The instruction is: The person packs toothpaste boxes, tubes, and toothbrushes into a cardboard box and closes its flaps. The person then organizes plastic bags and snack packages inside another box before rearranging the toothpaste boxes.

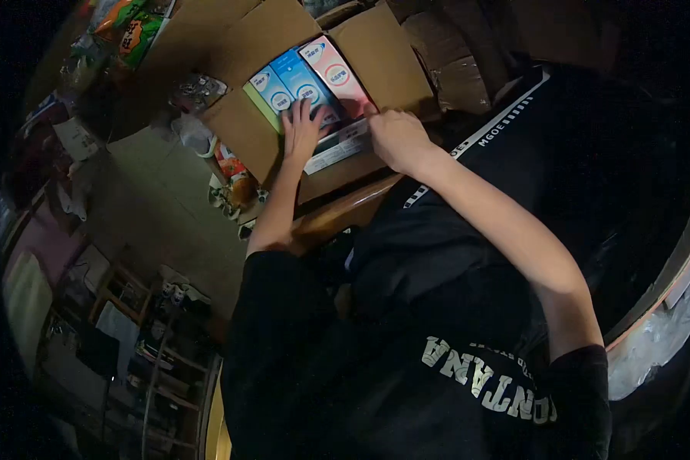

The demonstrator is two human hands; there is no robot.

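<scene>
An open cardboard carton (249, 157) in front of me holds several slim boxes standing side by side. Among them are a green-and-blue box (266, 88), a blue box (295, 70) and a pink-and-white box (337, 73). My left hand (303, 132) lies over the near part of the blue boxes with its fingers spread. By the near right corner of the pink-and-white box, my right hand (400, 139) is closed; what its fingers grip is hidden. Between the hands, a white printed strip (337, 156) shows along the carton's near side.
A brown wooden edge (349, 205) runs below the carton. Snack packets (136, 37) and clear plastic bags (195, 136) lie to the left. Folded cardboard (456, 73) stands at the back right, and a wooden rack (172, 376) is at lower left.
</scene>
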